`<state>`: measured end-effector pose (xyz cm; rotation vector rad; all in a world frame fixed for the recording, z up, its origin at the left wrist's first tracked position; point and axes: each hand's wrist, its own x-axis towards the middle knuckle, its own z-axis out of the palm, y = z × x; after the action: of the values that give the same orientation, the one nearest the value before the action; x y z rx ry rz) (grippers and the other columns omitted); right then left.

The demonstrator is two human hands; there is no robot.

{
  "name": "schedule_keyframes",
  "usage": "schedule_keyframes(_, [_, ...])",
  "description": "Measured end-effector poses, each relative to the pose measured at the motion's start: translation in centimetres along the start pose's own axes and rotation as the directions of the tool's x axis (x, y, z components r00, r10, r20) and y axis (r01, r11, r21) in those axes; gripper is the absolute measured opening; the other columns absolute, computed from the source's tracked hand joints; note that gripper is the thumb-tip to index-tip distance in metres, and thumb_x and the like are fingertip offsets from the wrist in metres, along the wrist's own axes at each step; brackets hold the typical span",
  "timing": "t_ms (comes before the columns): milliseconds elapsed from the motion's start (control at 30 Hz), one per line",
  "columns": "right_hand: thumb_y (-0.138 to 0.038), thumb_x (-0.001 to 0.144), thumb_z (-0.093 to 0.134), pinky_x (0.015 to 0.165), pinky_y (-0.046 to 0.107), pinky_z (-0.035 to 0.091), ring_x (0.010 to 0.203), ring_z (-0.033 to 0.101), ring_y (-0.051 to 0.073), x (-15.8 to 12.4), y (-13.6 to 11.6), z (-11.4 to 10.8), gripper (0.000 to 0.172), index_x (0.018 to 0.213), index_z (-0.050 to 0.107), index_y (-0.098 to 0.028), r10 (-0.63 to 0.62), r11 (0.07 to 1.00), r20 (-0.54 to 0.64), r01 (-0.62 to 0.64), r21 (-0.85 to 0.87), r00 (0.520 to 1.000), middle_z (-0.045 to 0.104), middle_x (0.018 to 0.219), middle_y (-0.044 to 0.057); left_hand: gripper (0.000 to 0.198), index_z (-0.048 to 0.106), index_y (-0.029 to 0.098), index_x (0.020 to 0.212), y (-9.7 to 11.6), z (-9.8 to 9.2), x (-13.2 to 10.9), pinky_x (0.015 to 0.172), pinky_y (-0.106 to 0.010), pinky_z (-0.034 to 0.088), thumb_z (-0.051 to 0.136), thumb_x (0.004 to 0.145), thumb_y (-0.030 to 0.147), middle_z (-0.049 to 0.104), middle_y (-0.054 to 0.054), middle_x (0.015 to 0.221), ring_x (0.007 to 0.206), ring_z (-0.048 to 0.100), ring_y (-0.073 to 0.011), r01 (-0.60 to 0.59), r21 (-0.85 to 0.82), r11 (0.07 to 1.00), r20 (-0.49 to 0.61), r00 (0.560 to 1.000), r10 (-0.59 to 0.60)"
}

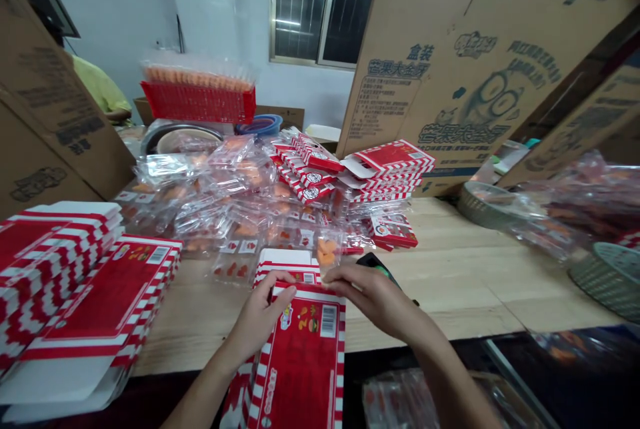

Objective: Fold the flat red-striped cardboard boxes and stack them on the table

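A red-and-white striped carton (303,349) stands on end at the table's near edge, and both my hands grip its top. My left hand (263,316) pinches the top left flap with thumb and fingers closed. My right hand (373,296) is closed on the top right edge, where a clear packet of orange snacks (327,252) sticks up at the carton's mouth. Whether the right fingers touch the packet I cannot tell.
Flat striped cartons (80,296) are stacked at the left. A heap of clear snack packets (225,202) and more folded cartons (385,172) cover the middle. Big cardboard boxes (480,62) stand right and left. Woven baskets (607,276) sit right. A person in yellow (97,86) sits far left.
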<state>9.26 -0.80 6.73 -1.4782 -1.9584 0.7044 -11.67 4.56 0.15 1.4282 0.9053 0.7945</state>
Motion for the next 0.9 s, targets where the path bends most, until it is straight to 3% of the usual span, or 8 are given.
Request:
schedule_keyframes(133, [-0.017, 0.088, 0.049, 0.063, 0.023, 0.043, 0.071, 0.061, 0.015, 2.3, -2.0, -0.3, 0.026, 0.112, 0.061, -0.020, -0.115, 0.983, 0.252, 0.147, -0.110, 0.961, 0.070, 0.083, 0.004, 0.018, 0.060, 0.021, 0.091, 0.2, -0.1, 0.1, 0.076, -0.027, 0.045, 0.053, 0.082, 0.035, 0.064, 0.000, 0.089, 0.081, 0.058, -0.0185, -0.034, 0.039, 0.999, 0.012, 0.999, 0.034])
schedule_keyframes(233, [-0.014, 0.083, 0.055, 0.054, 0.023, 0.039, 0.062, 0.061, 0.017, 2.9, -1.8, -0.3, 0.056, 0.137, 0.040, -0.018, -0.090, 0.937, 0.383, 0.208, -0.280, 0.919, 0.070, 0.079, 0.007, 0.016, 0.060, 0.021, 0.090, 0.5, -0.3, 0.1, 0.082, -0.027, 0.042, 0.054, 0.081, 0.033, 0.064, -0.001, 0.093, 0.089, 0.057, -0.0194, -0.051, 0.048, 0.998, 0.031, 0.998, 0.050])
schedule_keyframes(367, [-0.010, 0.077, 0.061, 0.056, 0.025, 0.039, 0.069, 0.064, 0.023, 3.8, -2.2, -0.1, 0.070, 0.141, 0.033, -0.013, -0.046, 0.860, 0.454, 0.267, -0.436, 0.890, 0.071, 0.084, 0.014, 0.016, 0.059, 0.022, 0.088, 0.8, -0.3, 0.2, 0.071, -0.026, 0.045, 0.054, 0.082, 0.036, 0.062, 0.001, 0.078, 0.076, 0.057, -0.0184, -0.015, 0.026, 1.000, 0.108, 0.994, 0.012])
schedule_keyframes(500, [-0.008, 0.070, 0.070, 0.057, 0.027, 0.038, 0.069, 0.061, 0.024, 4.8, -3.3, -0.8, 0.067, 0.133, 0.047, -0.011, 0.031, 0.880, 0.465, 0.196, -0.432, 0.885, 0.069, 0.082, 0.015, 0.016, 0.057, 0.022, 0.088, 0.8, -0.4, 0.4, 0.066, -0.025, 0.045, 0.054, 0.082, 0.036, 0.060, 0.001, 0.077, 0.072, 0.056, -0.0170, 0.016, -0.023, 1.000, 0.183, 0.983, -0.012])
schedule_keyframes(567, [-0.013, 0.068, 0.074, 0.052, 0.023, 0.035, 0.058, 0.055, 0.016, 5.4, -3.0, -1.4, 0.058, 0.123, 0.056, -0.013, 0.054, 0.939, 0.488, 0.123, -0.323, 0.871, 0.066, 0.071, 0.005, 0.017, 0.057, 0.021, 0.088, 0.8, -0.4, 0.4, 0.063, -0.025, 0.044, 0.056, 0.081, 0.037, 0.059, 0.001, 0.079, 0.067, 0.054, -0.0149, 0.035, -0.050, 0.998, 0.220, 0.975, -0.023])
schedule_keyframes(633, [-0.021, 0.061, 0.080, 0.047, 0.018, 0.030, 0.046, 0.043, 0.008, 5.9, -1.7, -1.7, 0.058, 0.116, 0.061, -0.015, 0.089, 0.996, 0.587, -0.082, -0.039, 0.805, 0.056, 0.055, -0.006, 0.018, 0.057, 0.022, 0.087, 0.8, -0.5, 0.2, 0.061, -0.024, 0.044, 0.058, 0.080, 0.038, 0.057, 0.002, 0.075, 0.063, 0.052, -0.0136, 0.056, -0.081, 0.995, 0.252, 0.967, -0.034])
schedule_keyframes(767, [-0.048, 0.041, 0.084, 0.042, 0.016, 0.030, 0.038, 0.036, 0.004, 5.8, 1.9, 0.1, 0.075, 0.105, 0.065, -0.013, 0.022, 0.809, 0.767, -0.461, 0.364, 0.642, 0.050, 0.046, -0.011, 0.023, 0.056, 0.022, 0.084, 0.7, -0.5, -0.2, 0.058, -0.023, 0.044, 0.062, 0.076, 0.043, 0.055, 0.003, 0.072, 0.061, 0.052, -0.0132, 0.101, -0.143, 0.985, 0.288, 0.956, -0.056])
schedule_keyframes(900, [-0.066, 0.043, 0.074, 0.049, 0.020, 0.043, 0.045, 0.053, 0.007, 4.3, 4.2, 2.8, 0.079, 0.103, 0.065, -0.016, 0.024, 0.662, 0.710, -0.543, 0.516, 0.704, 0.066, 0.068, -0.002, 0.027, 0.057, 0.021, 0.082, 0.5, -0.4, -0.5, 0.058, -0.024, 0.046, 0.065, 0.073, 0.046, 0.058, 0.002, 0.071, 0.062, 0.056, -0.0147, 0.140, -0.182, 0.973, 0.268, 0.960, -0.088])
